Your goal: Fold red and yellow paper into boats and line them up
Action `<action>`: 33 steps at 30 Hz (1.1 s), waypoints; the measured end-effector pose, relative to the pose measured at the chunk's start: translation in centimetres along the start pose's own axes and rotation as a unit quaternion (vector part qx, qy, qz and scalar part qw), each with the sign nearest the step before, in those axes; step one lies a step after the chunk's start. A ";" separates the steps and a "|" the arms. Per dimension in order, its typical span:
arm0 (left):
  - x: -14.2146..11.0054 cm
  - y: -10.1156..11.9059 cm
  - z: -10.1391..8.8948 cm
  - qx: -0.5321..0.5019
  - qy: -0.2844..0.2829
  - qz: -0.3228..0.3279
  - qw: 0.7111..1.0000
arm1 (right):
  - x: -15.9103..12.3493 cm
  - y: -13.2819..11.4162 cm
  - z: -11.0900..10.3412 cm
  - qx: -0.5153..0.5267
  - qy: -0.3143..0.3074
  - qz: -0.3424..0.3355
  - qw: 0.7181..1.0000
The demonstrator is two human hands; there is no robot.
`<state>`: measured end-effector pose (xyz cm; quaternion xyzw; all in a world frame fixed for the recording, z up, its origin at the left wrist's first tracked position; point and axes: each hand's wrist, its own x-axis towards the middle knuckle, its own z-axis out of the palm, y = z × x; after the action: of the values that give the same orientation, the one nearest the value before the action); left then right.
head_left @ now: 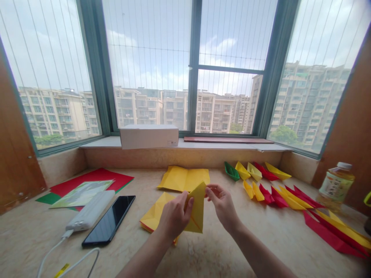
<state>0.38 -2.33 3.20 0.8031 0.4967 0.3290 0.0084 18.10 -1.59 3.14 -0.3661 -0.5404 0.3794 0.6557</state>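
A folded sheet of yellow paper [198, 208] is held up over the counter, its top drawn to a point. My left hand [175, 212] is closed on its left side, thumb lying across the front. The fingers of my right hand [222, 204] are pinched at the paper's right edge, close to the top corner. Below and behind my left hand lies a stack of creased yellow paper [153, 212], partly hidden by the hand. Farther back, an unfolded yellow sheet [185, 178] with fold lines rests on the counter.
Several folded paper boats [255, 172] in green, yellow and red stand at the back right, with more red and yellow paper shapes [333, 231] nearer. A drink bottle [336, 183] stands beyond them. Left are a phone [109, 220], a white power bank [89, 210] with cable, and red paper [101, 175].
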 end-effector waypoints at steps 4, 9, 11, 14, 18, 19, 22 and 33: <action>-0.2 0.4 0.0 -0.025 -0.006 0.015 1.000 | 0.2 0.0 -0.4 0.043 -0.013 0.009 0.999; -0.5 0.5 0.1 -0.041 0.001 0.026 0.999 | 0.0 0.2 -0.2 0.152 -0.049 0.045 0.986; -0.5 0.6 0.1 -0.035 0.005 0.022 0.999 | 0.0 0.3 -0.2 0.149 -0.045 0.055 0.986; -0.5 0.7 0.0 -0.015 0.006 0.006 1.000 | -0.1 0.3 0.0 0.083 -0.015 0.043 0.996; -0.5 0.9 -0.1 0.016 -0.001 0.011 1.000 | -0.6 0.0 0.5 0.033 -0.026 0.027 0.999; -0.5 1.0 -0.1 0.021 -0.006 0.018 1.000 | -0.8 0.0 0.6 0.034 -0.038 0.026 0.998; -0.7 1.3 0.0 0.022 -0.020 0.031 0.999 | -1.1 0.1 0.7 0.023 -0.061 0.018 0.998; 0.4 -0.5 -0.1 -0.204 0.061 -0.032 0.976 | 2.1 -0.2 -3.5 0.086 0.096 0.038 0.991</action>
<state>0.05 -1.81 3.31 0.7463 0.4444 0.4716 0.1526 21.79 -0.04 3.66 -0.3634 -0.4262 0.4118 0.7188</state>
